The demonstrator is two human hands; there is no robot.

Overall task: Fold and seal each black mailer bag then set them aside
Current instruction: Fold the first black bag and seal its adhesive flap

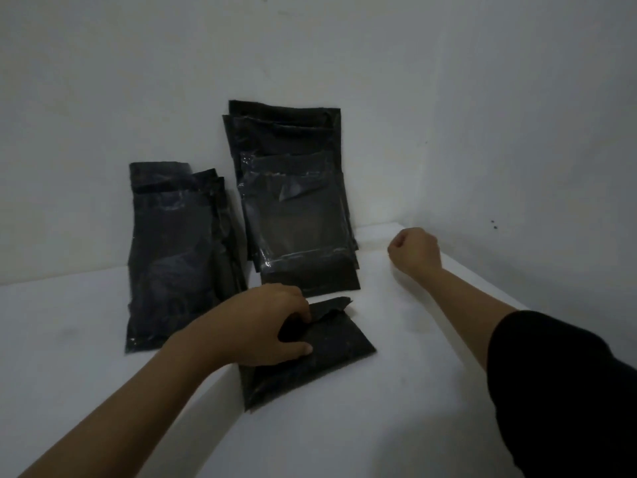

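A black mailer bag [324,353] lies on the white surface in front of me, its top flap partly raised and crumpled. My left hand [265,326] rests on its left part, with the fingers curled into the flap and the thumb lying on the bag. My right hand [415,251] is a closed fist far to the right, apart from every bag, and nothing shows in it. A stack of black mailers [293,201] leans against the wall behind. Another pile of black mailers [175,257] leans to its left.
The white surface [396,391] meets white walls behind and to the right, forming a corner. A raised white ledge [375,232] runs along the back right, near my right fist. My right arm wears a black sleeve [565,391].
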